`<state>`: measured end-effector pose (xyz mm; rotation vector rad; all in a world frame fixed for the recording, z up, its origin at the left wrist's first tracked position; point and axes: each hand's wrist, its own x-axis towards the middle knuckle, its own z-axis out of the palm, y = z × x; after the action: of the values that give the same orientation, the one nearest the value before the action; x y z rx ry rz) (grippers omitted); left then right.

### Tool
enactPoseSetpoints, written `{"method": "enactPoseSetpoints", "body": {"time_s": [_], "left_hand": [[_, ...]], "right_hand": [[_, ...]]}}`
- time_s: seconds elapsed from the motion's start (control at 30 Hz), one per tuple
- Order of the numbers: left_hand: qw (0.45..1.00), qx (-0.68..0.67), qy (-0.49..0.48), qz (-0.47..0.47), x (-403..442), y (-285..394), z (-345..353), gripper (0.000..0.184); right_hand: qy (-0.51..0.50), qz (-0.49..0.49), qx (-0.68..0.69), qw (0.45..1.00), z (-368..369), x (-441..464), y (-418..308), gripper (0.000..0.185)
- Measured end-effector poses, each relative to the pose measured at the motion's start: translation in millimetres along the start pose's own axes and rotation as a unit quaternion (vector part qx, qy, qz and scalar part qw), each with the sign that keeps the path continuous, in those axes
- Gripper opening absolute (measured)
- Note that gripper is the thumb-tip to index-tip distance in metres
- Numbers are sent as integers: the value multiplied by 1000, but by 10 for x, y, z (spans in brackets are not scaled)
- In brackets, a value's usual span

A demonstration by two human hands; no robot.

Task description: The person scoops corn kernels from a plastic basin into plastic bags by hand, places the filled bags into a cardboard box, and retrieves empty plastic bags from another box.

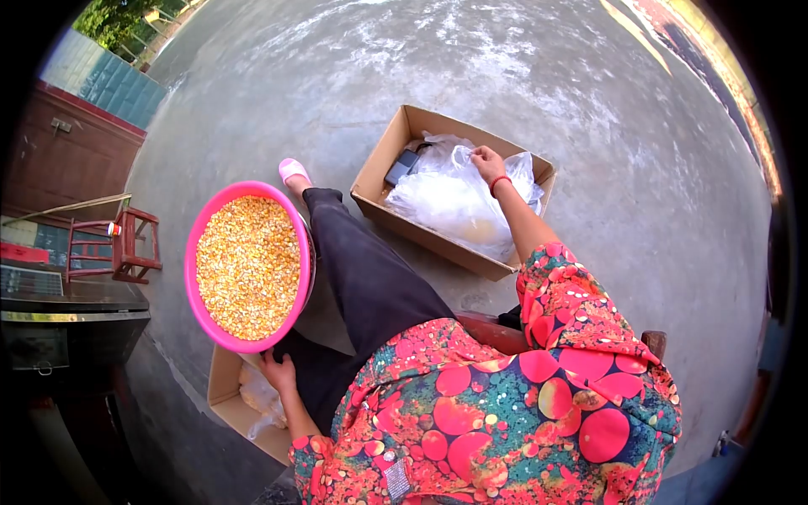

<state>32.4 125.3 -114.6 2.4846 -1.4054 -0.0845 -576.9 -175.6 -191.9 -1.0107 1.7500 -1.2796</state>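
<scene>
My right hand (490, 168), with a red band at the wrist, pinches the edge of a clear plastic bag (446, 198). This crumpled bag fills much of an open cardboard box (400, 139) in front of me. Inside the same box, a dark block-shaped object (401, 167) lies at the left. My left hand (279, 372) is just below the near rim of a pink basin (195, 299), its fingers apart. Whether the fingertips touch the rim is hard to tell. Loose yellow corn kernels (249, 268) fill the basin.
A second cardboard box (225, 383) holding plastic-wrapped contents (261, 396) stands under my left arm. My leg in dark trousers (362, 261) stretches between basin and front box. A small red wooden stool (135, 244) stands at the left on the concrete floor (640, 194).
</scene>
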Motion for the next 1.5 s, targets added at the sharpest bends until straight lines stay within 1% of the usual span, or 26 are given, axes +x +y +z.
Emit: {"method": "enactPoseSetpoints", "body": {"time_s": [0.07,0.13,0.2,0.27,0.3,0.37,0.4,0.47,0.53,0.57,0.63,0.67,0.77,0.83,0.87,0.93,1.0,1.07,1.1,1.13,1.17,1.23,1.33,1.37,1.43,1.5], "left_hand": [[1000,-1,-1,1,-4,27,-16,46],[1000,-1,-1,1,-5,33,-22,46],[1000,-8,-7,3,-14,16,-26,45],[1000,-11,-9,4,-15,11,-28,45],[1000,-16,-10,6,-15,0,-21,44],[1000,-13,-6,13,-16,-3,-17,44],[1000,-13,-1,21,-16,-12,6,43],[1000,-11,-8,14,-11,26,-4,42],[1000,-8,-12,5,-4,30,-14,42],[1000,-7,-10,11,-3,17,-7,42],[1000,-4,-8,16,-9,6,-13,42],[1000,-6,-12,13,-5,5,-13,42],[1000,-2,-17,11,0,-2,-12,42],[1000,2,-15,11,12,-14,-2,42],[1000,-6,-15,16,7,-31,3,42],[1000,-12,-14,19,-1,-29,-28,42],[999,-26,-17,30,-29,-45,-26,41],[999,-30,-20,21,-35,-25,-36,41],[999,-35,-22,15,-39,-26,-39,41],[999,-35,-23,15,-40,-40,-27,41],[999,-35,-21,13,-33,-44,-19,41],[999,-36,-15,8,-22,-66,2,41],[999,-40,-18,9,-25,-91,9,41],[999,-47,-19,7,-29,-95,9,41],[998,-58,-15,6,-21,-111,21,40],[997,-78,-24,11,-36,-107,-20,38]], "right_hand": [[-140,-58,-244,958,-42,-267,15,26],[-373,-26,-440,817,-62,-538,108,32],[-408,53,-555,723,36,-976,115,35],[-474,34,-615,629,266,-891,1246,37],[-476,34,-615,628,286,-897,1234,37],[-466,152,-580,650,314,-891,1198,39],[-466,153,-581,650,304,-871,1114,39],[-565,18,-524,637,212,-809,742,40],[-516,89,-402,751,87,-749,375,38],[-462,72,-380,799,102,-649,343,33],[-282,-16,-361,889,147,-608,88,23],[-227,-42,-376,897,200,-597,-51,19],[-234,-77,-437,865,316,-590,-218,18],[-265,-165,-489,815,440,-624,-86,21],[-302,-131,-532,780,489,-644,-33,26],[-310,-53,-566,762,556,-733,-8,30],[-304,-26,-549,778,547,-712,-4,26],[-212,-1,-364,907,420,-537,52,21],[-176,-43,-255,950,357,-407,143,19],[-133,-10,-191,972,288,-359,-12,17],[-120,37,-51,991,252,-160,-3,17],[-65,3,178,982,172,34,-220,15],[-56,58,317,945,-38,-35,-839,12],[-56,57,316,945,-60,-16,-801,12],[-102,118,196,968,-112,80,-700,14],[-85,133,243,957,-76,57,-666,16]]}}
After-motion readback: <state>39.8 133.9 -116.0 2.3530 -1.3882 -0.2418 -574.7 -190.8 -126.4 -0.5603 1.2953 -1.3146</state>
